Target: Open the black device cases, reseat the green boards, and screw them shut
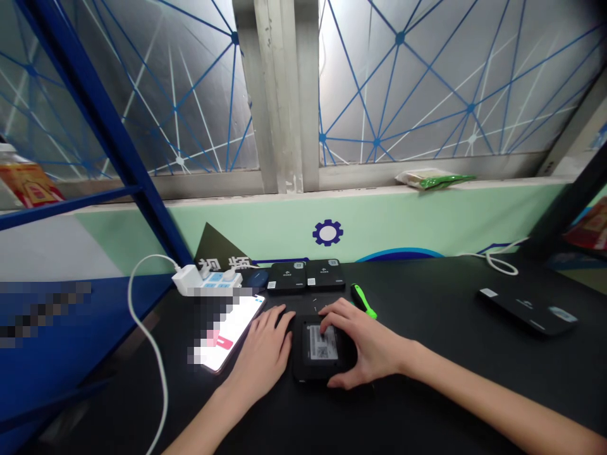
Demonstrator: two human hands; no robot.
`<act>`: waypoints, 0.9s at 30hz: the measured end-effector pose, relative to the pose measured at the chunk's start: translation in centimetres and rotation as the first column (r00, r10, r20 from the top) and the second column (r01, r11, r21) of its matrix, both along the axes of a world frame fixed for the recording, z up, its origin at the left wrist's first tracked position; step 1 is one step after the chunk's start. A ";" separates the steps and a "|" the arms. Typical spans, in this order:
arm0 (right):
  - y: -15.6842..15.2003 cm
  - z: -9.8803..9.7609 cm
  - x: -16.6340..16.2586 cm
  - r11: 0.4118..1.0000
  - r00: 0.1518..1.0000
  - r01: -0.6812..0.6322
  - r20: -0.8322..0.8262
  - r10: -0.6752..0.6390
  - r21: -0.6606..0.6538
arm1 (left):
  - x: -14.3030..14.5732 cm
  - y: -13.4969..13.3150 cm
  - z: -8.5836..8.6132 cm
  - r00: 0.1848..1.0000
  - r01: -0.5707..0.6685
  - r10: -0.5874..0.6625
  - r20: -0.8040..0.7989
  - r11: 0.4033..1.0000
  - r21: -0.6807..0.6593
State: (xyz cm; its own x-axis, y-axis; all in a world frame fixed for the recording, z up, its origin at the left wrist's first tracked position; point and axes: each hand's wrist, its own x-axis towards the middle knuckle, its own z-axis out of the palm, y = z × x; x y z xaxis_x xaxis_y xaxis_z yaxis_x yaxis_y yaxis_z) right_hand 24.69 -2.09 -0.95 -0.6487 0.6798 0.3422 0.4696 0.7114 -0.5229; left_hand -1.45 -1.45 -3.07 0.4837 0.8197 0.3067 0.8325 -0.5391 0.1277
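Note:
A small black box (318,354) with a white label on its upturned face lies on the black table (441,379) in front of me. My right hand (363,344) is wrapped around its right side, thumb at the near edge and fingertips on the label. My left hand (263,354) rests flat against the box's left edge with fingers stretched forward. A lit phone (227,338) lies just left of my left hand.
Two more black boxes (306,276) sit at the back by the wall, with a green-handled screwdriver (363,300) beside them. A white power strip (206,279) with a white cable (142,328) is at the back left. Another black box (526,309) lies far right. A blue shelf frame (109,133) rises on the left.

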 end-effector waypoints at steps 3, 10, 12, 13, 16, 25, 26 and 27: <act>-0.1 0.1 -0.1 1.000 1.000 0.013 0.001 -0.013 0.022 | 0.0 0.0 0.0 1.000 -0.007 0.007 0.002 1.000 -0.005; -0.3 0.0 -0.3 0.999 0.999 0.044 -0.018 -0.044 -0.001 | 0.0 -0.1 0.1 1.000 -0.001 0.001 0.004 1.000 0.007; -0.3 -0.1 -0.3 0.999 0.999 0.044 -0.018 -0.044 -0.004 | 0.0 -0.1 0.1 1.000 -0.003 0.003 0.004 1.000 0.005; -0.3 -0.1 -0.3 0.999 0.999 0.044 -0.017 -0.044 -0.002 | 0.0 -0.1 0.1 1.000 -0.004 0.004 0.003 1.000 0.004; -0.3 -0.1 -0.2 0.999 0.999 0.041 -0.009 -0.041 0.004 | 0.1 -0.1 0.1 1.000 -0.004 0.004 -0.007 1.000 0.001; -0.4 0.0 0.1 1.000 0.998 0.015 0.056 -0.017 0.027 | 0.0 -0.1 0.2 1.000 0.004 -0.004 0.003 1.000 0.005; -0.4 0.0 0.2 1.000 0.998 0.012 0.061 -0.013 0.027 | 0.0 0.0 0.2 1.000 0.006 -0.006 0.005 1.000 0.009; -0.5 0.0 0.2 1.000 0.998 0.007 0.064 -0.009 0.028 | -0.1 0.0 0.1 1.000 0.006 -0.006 0.006 1.000 0.013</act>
